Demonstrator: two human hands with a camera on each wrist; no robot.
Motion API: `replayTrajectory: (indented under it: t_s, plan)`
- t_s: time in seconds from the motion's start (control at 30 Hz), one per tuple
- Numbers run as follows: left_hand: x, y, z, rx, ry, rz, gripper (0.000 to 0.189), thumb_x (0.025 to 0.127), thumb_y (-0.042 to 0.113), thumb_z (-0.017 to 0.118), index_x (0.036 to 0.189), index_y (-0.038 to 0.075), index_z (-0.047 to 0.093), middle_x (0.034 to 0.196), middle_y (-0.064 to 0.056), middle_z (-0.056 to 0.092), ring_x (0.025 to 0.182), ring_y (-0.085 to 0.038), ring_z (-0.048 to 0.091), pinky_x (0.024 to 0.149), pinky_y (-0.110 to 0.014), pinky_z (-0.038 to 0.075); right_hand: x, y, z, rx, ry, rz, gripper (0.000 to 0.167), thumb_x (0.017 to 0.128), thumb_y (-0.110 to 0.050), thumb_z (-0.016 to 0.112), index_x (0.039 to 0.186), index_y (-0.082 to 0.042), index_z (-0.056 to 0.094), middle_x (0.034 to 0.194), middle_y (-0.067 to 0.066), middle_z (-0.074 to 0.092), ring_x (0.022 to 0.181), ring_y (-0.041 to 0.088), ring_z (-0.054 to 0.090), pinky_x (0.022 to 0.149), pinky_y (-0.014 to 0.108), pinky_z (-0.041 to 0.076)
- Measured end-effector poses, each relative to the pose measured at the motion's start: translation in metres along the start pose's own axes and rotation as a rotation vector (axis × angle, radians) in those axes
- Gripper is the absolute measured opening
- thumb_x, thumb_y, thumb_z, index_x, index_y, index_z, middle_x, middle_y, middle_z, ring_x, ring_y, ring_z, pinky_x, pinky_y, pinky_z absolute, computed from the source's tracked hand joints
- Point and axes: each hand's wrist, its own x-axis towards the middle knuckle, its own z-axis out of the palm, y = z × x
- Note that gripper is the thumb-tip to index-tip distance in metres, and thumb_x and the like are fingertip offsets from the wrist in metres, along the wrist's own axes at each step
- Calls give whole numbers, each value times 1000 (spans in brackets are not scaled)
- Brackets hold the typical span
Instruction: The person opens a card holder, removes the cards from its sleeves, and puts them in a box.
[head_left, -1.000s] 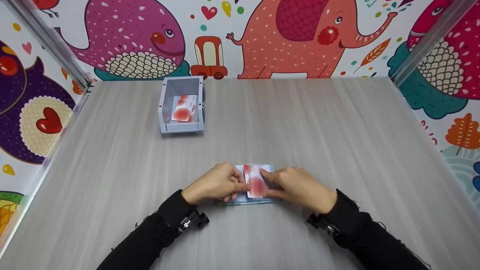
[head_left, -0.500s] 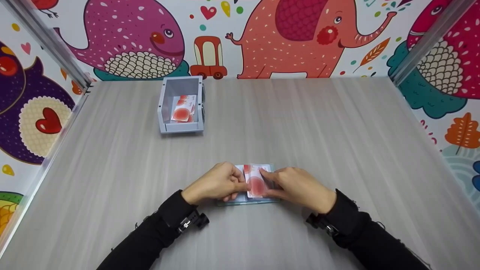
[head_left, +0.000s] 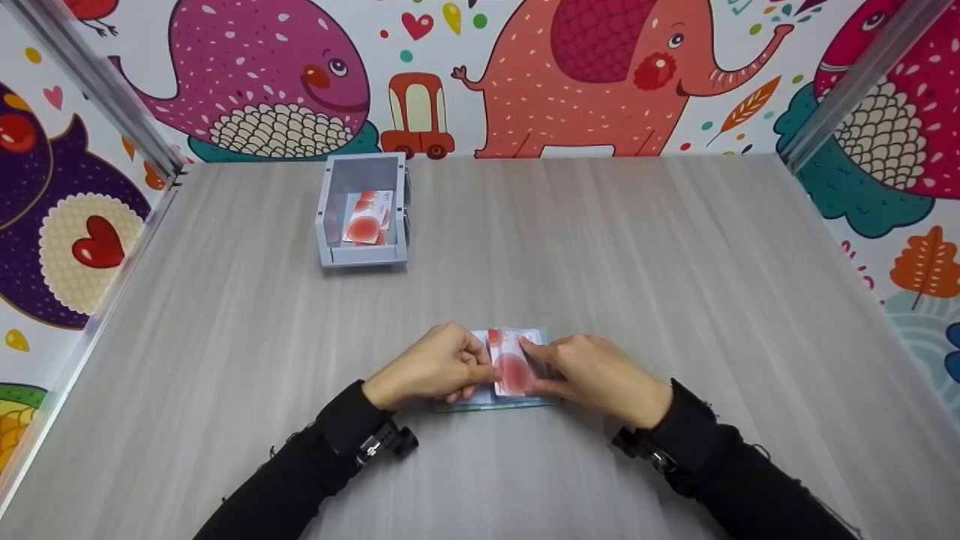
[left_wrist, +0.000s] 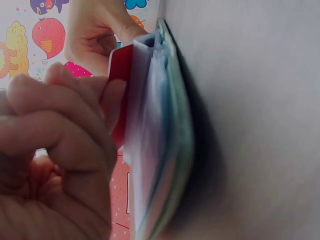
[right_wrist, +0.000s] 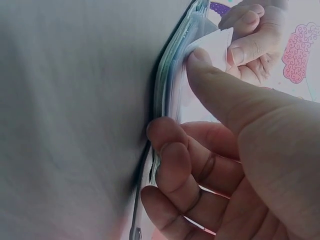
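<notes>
A small card holder with clear plastic sleeves lies opened out on the table. Over its right-hand page is a white card with red circles. My left hand pinches the card near its left edge; its red side shows at the fingertips in the left wrist view. With thumb on the sleeve and fingers curled at the outer edge, my right hand grips the card holder. The right wrist view shows the layered pages edge-on and the card's corner lifted beside the thumb.
A grey plastic bin stands at the back left, with several red and white cards inside. Walls printed with cartoon animals border the table at the back and sides.
</notes>
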Motion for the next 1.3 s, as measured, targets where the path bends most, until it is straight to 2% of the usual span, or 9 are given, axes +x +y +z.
replayTrajectory:
  t_s: [0.23,0.5,0.7,0.97,1.3]
  plan:
    - [0,0,0,31,3,17,28,97,22,80,76,5,71,51,7,58,40,-4,50,44,-18,40,0,0,0,5,7,-1,56,95,-30,83,139,2,69,64,-2,59,60,1,34,57,19,39]
    - [0,2,0,-18,-5,6,27,97,22,80,79,3,74,51,7,57,39,-4,49,42,-18,40,0,-1,0,12,3,-4,56,95,-30,83,139,2,68,65,-2,60,59,0,33,57,19,39]
    - [1,1,1,-5,3,9,27,97,23,80,78,5,73,51,7,57,39,-4,49,42,-18,39,0,-1,-1,19,-6,6,56,95,-30,83,139,2,68,66,-2,61,60,1,33,57,19,39]
    - [0,2,-1,6,12,-9,26,98,22,79,78,5,74,51,7,57,40,-4,49,43,-18,38,1,-1,0,1,5,-9,56,95,-29,83,139,3,68,75,5,72,62,2,39,60,22,45]
    - [-2,8,-5,16,38,6,24,99,21,75,84,3,76,50,8,56,39,-4,49,42,-18,40,1,-1,1,21,3,0,59,94,-34,83,139,2,69,67,2,63,61,2,34,59,22,40]
